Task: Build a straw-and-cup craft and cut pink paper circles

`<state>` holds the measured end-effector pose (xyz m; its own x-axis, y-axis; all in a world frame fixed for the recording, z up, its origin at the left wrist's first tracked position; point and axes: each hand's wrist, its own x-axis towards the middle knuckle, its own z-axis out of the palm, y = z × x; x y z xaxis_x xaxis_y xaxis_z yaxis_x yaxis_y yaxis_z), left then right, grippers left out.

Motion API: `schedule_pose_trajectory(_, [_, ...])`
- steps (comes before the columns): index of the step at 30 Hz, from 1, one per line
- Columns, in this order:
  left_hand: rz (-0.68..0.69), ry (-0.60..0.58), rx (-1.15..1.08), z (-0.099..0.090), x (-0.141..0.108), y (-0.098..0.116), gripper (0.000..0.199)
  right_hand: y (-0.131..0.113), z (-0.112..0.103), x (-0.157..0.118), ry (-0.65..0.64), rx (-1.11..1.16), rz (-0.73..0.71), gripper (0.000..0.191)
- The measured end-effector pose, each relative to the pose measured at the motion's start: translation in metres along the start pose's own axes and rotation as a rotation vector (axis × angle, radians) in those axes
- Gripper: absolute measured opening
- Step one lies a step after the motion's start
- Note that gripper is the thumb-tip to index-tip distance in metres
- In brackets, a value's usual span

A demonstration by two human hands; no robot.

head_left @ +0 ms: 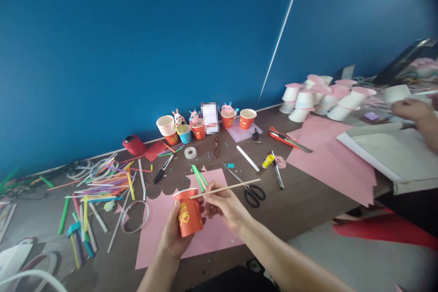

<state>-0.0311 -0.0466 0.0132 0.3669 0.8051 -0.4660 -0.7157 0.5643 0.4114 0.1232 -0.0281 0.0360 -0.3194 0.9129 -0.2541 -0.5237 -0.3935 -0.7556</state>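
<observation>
My left hand (174,230) is wrapped round a red paper cup (191,220) with yellow lettering, its rim tilted slightly up. Between the fingers of my right hand (222,205) is a thin wooden stick (236,185); its left end meets the cup's side near the rim. Both hands are over a pink paper sheet (153,246) with scalloped cut-outs along its far edge. Just beyond the cup lie green straw strips (198,178). Black-handled scissors (253,194) rest to the right of my right hand.
Colourful straws (112,187) and a tape ring (135,216) spread leftward. Along the wall stand stacked cups (166,127) and cup figures (197,127). A red utility knife (287,139), a glue stick (268,161) and white cups (303,102) are right. Another person's hand (412,109) is far right.
</observation>
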Motion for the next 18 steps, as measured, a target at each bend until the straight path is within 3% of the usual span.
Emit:
schedule_pose_trajectory(10, [-0.017,0.055,-0.009,-0.003,-0.003,0.004,0.038,0.004,-0.004,0.000,0.015,-0.042,-0.020,0.028])
schedule_pose_trajectory(18, [-0.023,0.073,-0.022,-0.004,-0.003,0.004,0.037,-0.001,-0.001,-0.012,0.023,-0.382,-0.269,0.016])
